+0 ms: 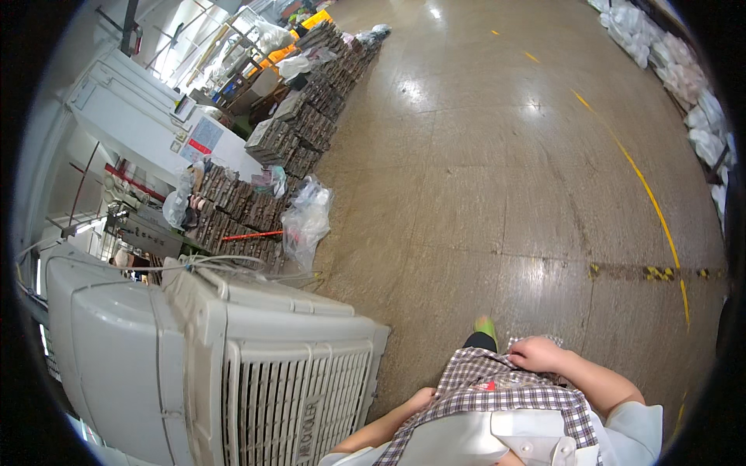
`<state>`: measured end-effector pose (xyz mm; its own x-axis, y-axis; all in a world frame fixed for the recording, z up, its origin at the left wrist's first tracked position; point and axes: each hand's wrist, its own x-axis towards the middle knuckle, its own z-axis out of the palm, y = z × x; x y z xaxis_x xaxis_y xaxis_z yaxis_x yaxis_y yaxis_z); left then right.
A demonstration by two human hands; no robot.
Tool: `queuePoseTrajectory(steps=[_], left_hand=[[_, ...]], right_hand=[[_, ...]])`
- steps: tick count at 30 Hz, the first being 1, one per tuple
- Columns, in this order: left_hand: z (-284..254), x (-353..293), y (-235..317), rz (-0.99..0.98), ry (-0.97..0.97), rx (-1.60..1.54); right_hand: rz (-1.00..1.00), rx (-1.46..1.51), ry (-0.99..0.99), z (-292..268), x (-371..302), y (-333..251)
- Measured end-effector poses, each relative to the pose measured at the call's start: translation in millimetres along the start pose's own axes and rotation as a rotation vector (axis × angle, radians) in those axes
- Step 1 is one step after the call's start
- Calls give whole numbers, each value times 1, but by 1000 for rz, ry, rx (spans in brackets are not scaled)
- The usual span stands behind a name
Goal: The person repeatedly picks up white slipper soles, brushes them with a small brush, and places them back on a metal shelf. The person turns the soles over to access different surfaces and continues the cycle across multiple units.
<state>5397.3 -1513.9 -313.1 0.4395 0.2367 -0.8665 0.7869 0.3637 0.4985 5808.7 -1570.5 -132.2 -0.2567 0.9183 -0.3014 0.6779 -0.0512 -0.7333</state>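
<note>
My right hand (538,355) is closed at the upper edge of the checked apron (474,373) I wear, its curled fingers against the cloth. A bit of the same checked cloth shows just beyond the knuckles. At the apron's left side is my left hand (423,398), partly covered by the cloth, so its fingers are hidden. Something red and clear, perhaps a small packet (488,385), lies against the apron front; what it is I cannot make out. One green shoe (485,325) shows beyond the apron on the floor.
A big off-white air cooler (287,342) with a slatted grille stands close at my left. Past it are stacked bundles (225,198), a clear plastic bag (307,221) and a red pole (252,235). White bags (676,66) line the right; a yellow line (649,194) marks the brown floor (466,194).
</note>
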Motion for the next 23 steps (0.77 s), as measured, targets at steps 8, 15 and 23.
queuePoseTrajectory(steps=[8, 15, 23], left_hand=[[-160, 174, 155, 290, 37, -217], [-292, 195, 335, 170, 135, 146], [-386, 324, 456, 51, 417, 303]], right_hand=[[18, -268, -53, -150, 215, 62], [-6, -269, -2, -291, 362, 94], [-162, -222, -3, -424, 553, 196]])
